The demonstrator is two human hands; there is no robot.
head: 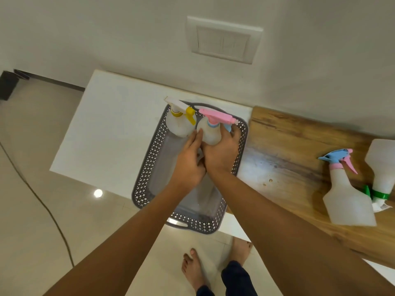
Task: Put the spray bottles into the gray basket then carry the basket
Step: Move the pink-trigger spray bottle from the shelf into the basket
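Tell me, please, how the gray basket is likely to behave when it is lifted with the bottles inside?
The gray basket looks like thin perforated plastic, so it may flex a little. Both bottles, the yellow-trigger bottle and the pink-trigger bottle, stand at its far end, so it will probably tip that way. They stand upright and could topple.

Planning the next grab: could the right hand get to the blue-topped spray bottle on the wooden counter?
Probably yes, once it lets go. The right hand grips the pink-topped bottle; the blue-topped bottle stands unobstructed on its side.
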